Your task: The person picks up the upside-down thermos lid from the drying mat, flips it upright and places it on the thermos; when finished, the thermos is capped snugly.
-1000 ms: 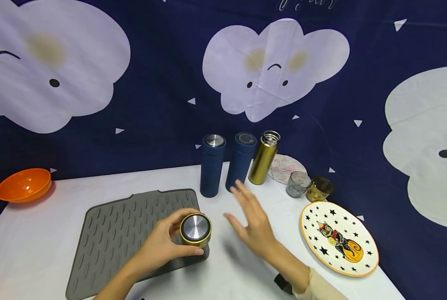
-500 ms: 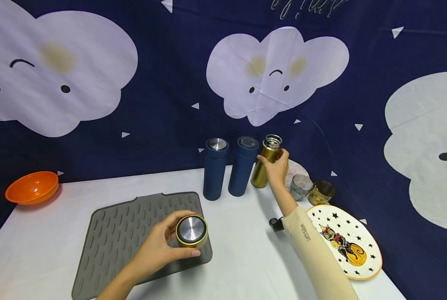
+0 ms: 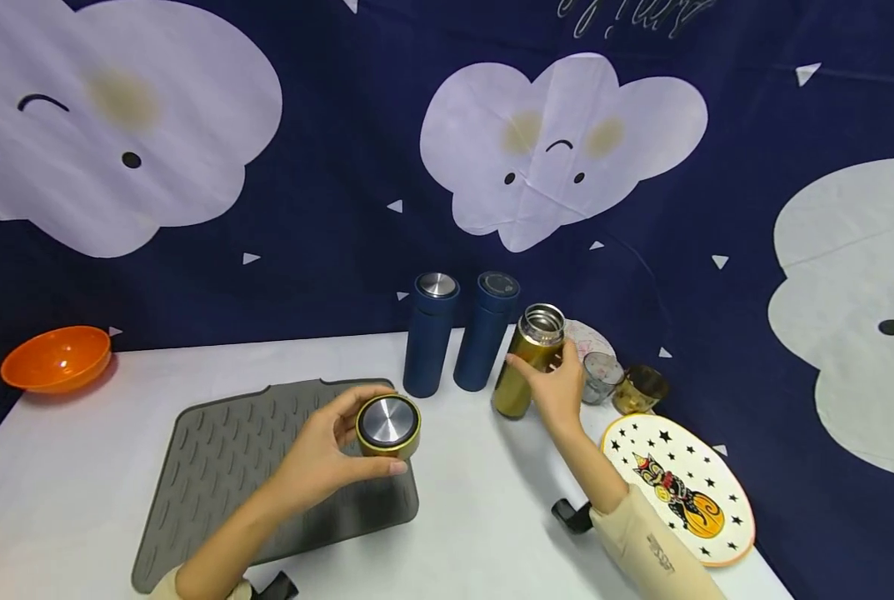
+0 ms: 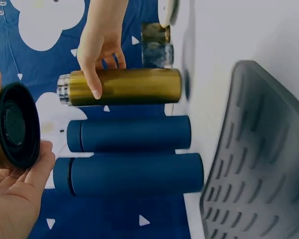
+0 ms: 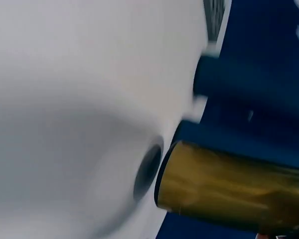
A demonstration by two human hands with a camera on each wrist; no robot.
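Observation:
My left hand [image 3: 334, 446] grips a gold-rimmed bottle lid [image 3: 388, 423] with a brushed silver top, held over the right part of the grey mat. Its dark hollow underside shows in the left wrist view. With my right hand [image 3: 555, 387] I hold a gold thermos bottle [image 3: 520, 367] by its upper body, thumb on the near side. The bottle's steel threaded mouth is uncapped and it leans slightly. In the right wrist view a gap and a shadow separate its base from the white table. Two capped navy thermos bottles, one [image 3: 429, 337] and another [image 3: 486, 333], stand just left of it.
A ridged grey drying mat [image 3: 222, 467] lies at the left on the white table [image 3: 476, 517]. An orange bowl [image 3: 57, 360] sits at the far left. Right of the bottles are a grey glass [image 3: 602, 377], an amber glass [image 3: 640, 389] and a cat-patterned plate [image 3: 664, 450].
My right hand reached from mid-table to the gold thermos bottle, took hold of it and lifted it toward me. The left hand kept the lid and rose slightly.

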